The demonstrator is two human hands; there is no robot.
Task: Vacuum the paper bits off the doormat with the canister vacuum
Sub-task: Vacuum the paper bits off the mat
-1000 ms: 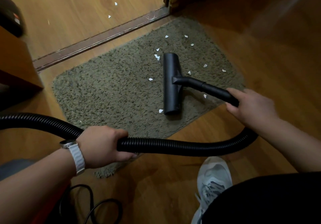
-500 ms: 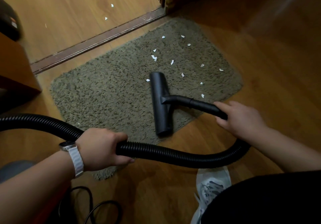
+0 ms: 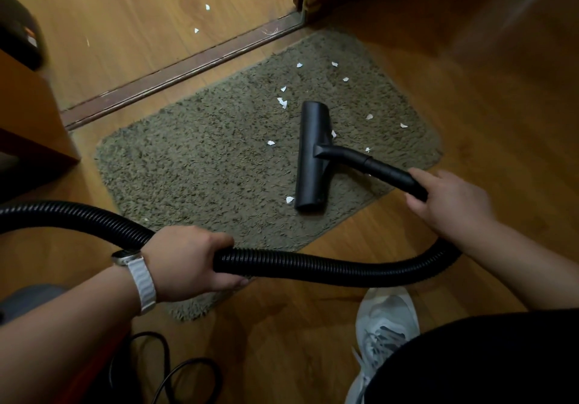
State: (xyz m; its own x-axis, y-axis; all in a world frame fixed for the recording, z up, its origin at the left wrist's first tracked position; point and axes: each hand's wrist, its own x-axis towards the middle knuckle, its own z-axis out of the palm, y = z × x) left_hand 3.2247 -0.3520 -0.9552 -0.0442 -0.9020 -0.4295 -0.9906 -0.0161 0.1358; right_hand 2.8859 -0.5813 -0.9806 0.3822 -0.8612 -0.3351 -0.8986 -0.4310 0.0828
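**Nozzle down on the mat, plenty of scraps left to catch**

The right hand (image 3: 451, 203) has its fingers curled round the black tube (image 3: 385, 171). The floor nozzle (image 3: 311, 156) lies flat on the doormat (image 3: 188, 165), just ahead of that hand and to its left. The left hand (image 3: 188, 262) is clamped round the ribbed hose (image 3: 329, 267), which loops from under the right wrist across to it and then off past the left forearm.

The paper bits (image 3: 282, 102) are scattered over the far half of the mat. A cluster lies beyond the nozzle's far end, and a few lie out ahead of the right knuckles. One scrap (image 3: 289, 200) sits just beside the nozzle's near end, and another (image 3: 271, 142) lies off its left flank.

From where I stand, the job looks well short of done. The pile is shaggy, so I'd hold the nozzle's mouth flat and pressed in. I'd sweep it broadside in slow, overlapping strokes, because going endwise would cover only a thin strip.

The left hand should feed slack, so the hose neither tugs the tube sideways nor drags over the mat corner beneath it. A mat like this may ruck under suction. The shoe (image 3: 385, 319) below the right forearm could pin the mat's edge if it does.
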